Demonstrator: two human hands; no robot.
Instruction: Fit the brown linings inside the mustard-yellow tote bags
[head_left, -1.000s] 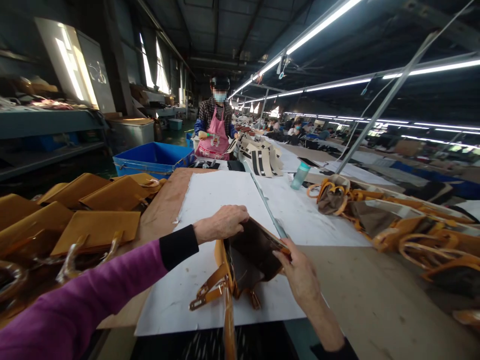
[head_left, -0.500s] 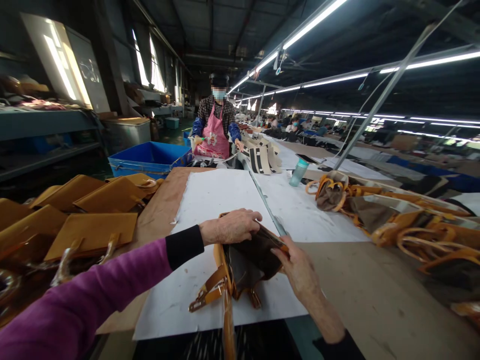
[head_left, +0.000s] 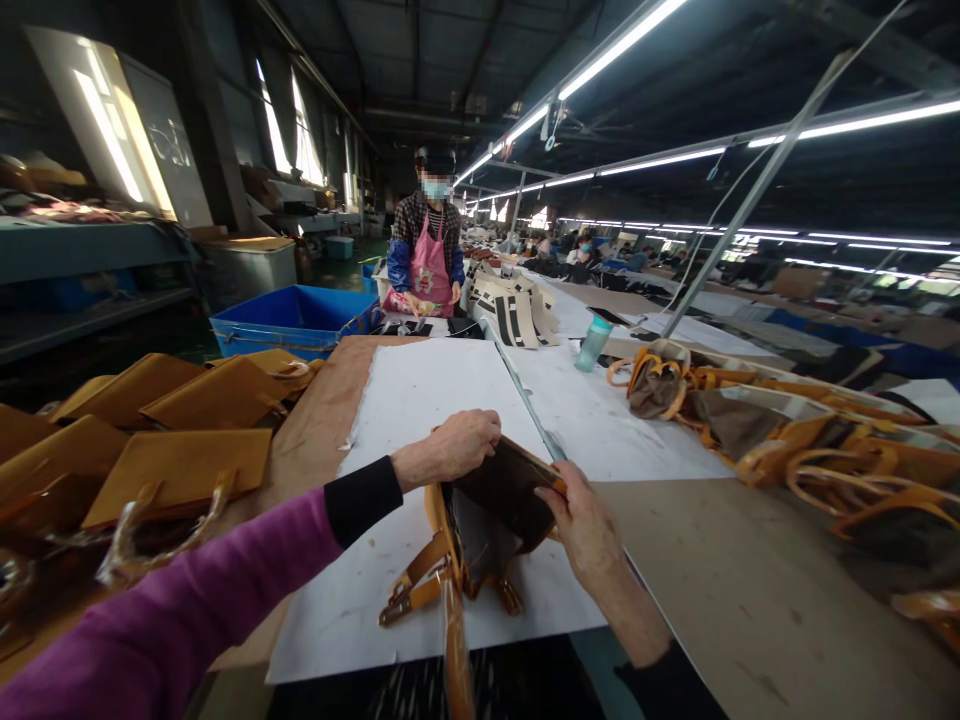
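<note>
A tan handbag (head_left: 499,500) with a dark brown lining lies on the white paper (head_left: 337,600) before me, its mouth held wide. My left hand (head_left: 454,445) is closed on the far edge of the opening, its fingertips partly hidden from me. On the right side, my right hand (head_left: 589,525) pinches the same rim between thumb and fingers. A tan strap (head_left: 456,640) hangs from the bag over the table's front edge. Another strap with metal fittings (head_left: 409,590) rests on the paper at the bag's left.
Several tan bags (head_left: 187,460) are piled at the left. More unfinished bags (head_left: 795,430) lie along the right, near a teal bottle (head_left: 594,342). A blue bin (head_left: 292,320) stands beyond the table's left side. Across the table stands a co-worker (head_left: 427,250) in a pink apron.
Both my hands keep hold of the bag's rim; the left has shifted slightly up and left. The co-worker's hands have drawn in toward the front of the body.
</note>
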